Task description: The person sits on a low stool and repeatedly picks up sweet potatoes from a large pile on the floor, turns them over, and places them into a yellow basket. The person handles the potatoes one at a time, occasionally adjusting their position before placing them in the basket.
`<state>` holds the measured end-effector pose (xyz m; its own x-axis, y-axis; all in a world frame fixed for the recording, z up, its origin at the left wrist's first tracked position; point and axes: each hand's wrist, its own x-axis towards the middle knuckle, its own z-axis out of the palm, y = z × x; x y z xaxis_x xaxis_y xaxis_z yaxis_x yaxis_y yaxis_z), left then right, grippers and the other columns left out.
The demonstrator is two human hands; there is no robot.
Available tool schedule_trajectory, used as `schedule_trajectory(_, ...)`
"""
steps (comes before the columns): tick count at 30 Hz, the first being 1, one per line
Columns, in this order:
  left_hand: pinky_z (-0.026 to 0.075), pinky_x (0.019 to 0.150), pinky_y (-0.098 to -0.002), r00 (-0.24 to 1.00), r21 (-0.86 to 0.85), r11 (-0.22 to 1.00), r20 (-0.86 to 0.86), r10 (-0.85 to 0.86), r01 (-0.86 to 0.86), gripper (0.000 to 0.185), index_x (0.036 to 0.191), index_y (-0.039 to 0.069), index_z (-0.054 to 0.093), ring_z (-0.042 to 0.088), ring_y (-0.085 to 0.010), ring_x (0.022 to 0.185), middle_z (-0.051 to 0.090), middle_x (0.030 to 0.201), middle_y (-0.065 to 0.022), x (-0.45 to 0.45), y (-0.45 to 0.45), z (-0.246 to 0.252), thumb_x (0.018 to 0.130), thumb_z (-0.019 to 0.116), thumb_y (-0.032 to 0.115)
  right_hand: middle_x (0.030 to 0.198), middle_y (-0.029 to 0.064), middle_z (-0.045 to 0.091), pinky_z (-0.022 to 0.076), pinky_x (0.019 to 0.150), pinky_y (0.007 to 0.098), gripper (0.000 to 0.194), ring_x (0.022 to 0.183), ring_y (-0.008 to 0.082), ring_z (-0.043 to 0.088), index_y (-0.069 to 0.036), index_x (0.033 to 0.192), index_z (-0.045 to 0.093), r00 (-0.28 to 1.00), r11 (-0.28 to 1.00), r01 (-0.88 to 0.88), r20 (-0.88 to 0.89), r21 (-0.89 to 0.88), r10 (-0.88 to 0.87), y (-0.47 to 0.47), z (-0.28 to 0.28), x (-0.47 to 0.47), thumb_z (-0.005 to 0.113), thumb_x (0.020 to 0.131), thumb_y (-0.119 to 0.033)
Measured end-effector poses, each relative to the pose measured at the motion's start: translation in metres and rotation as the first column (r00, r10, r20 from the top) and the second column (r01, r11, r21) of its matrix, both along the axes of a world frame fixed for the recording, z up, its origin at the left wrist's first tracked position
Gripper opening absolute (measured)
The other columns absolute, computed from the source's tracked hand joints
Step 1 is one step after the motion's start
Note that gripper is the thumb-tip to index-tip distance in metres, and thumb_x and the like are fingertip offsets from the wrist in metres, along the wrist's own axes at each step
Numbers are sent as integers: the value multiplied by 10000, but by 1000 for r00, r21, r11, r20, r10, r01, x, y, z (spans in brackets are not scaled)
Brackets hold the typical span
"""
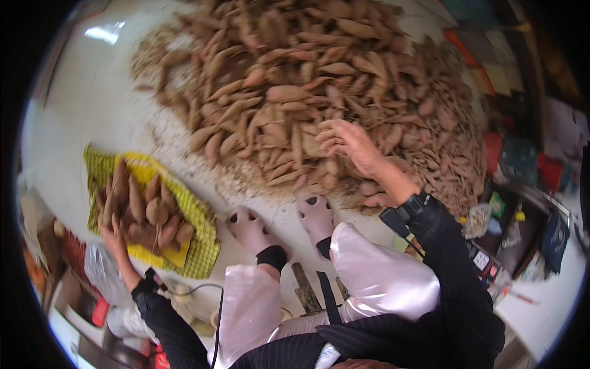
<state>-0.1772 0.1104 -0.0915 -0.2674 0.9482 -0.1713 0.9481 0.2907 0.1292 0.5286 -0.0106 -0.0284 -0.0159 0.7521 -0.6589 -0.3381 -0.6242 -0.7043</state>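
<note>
Before me a large heap of soil-dusted sweet potatoes (288, 93) lies on the floor. My right hand (345, 140) is over the heap's near side, fingers apart and slightly bent, with nothing seen in it. On the left, a yellow-green checked bag (205, 244) is spread around several larger sweet potatoes (136, 198). At that bag's near left edge, my left hand (113, 237) has its thumb and fingers around the lower end of a long sweet potato (109, 207), which points up among the others. The left palm's underside is hidden.
My feet in pink clogs (258, 233) stand between bag and heap. Smaller, thinner roots (442, 170) cover the heap's right side. A clear plastic bag (103, 267) lies at left. Dark shelving (511, 235) with assorted items stands at right. A cable (219, 313) hangs beside my knee.
</note>
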Motion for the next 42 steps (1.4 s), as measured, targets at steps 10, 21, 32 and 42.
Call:
schedule_trajectory(10,334,1079,-514,908,-351,935,-407,-102,-52,815,1494,27,287,342,-427,1371,316,1528,-217,19,5,11,921,536,549,968,124,662,489,769,367,312,835,214,615,-39,1145,628,352,957,280,919,77,-177,-57,-36,163,601,908,-240)
schedule_trajectory(21,453,978,-456,864,102,878,-261,-430,468,575,1415,83,448,485,-382,1276,362,1518,-148,128,54,54,955,560,410,1458,237,337,397,1066,446,766,1341,369,366,1,1433,309,125,853,509,990,-119,63,-45,-87,271,723,825,-213)
schedule_trajectory(32,447,1014,-414,859,154,846,-132,-494,511,491,1362,18,496,502,-362,1276,400,1481,-195,190,42,75,961,588,285,1380,196,476,431,1009,398,653,1244,308,487,-3,1426,386,353,689,713,783,129,-511,-56,-62,273,653,832,-51)
schedule_trajectory(42,327,1105,-423,777,186,784,126,-616,592,444,1360,-4,490,391,-364,1363,373,1494,-212,291,33,111,947,591,123,1259,226,579,529,897,375,446,1048,273,621,72,1343,460,678,649,724,-414,233,-608,-74,23,164,465,1007,-223)
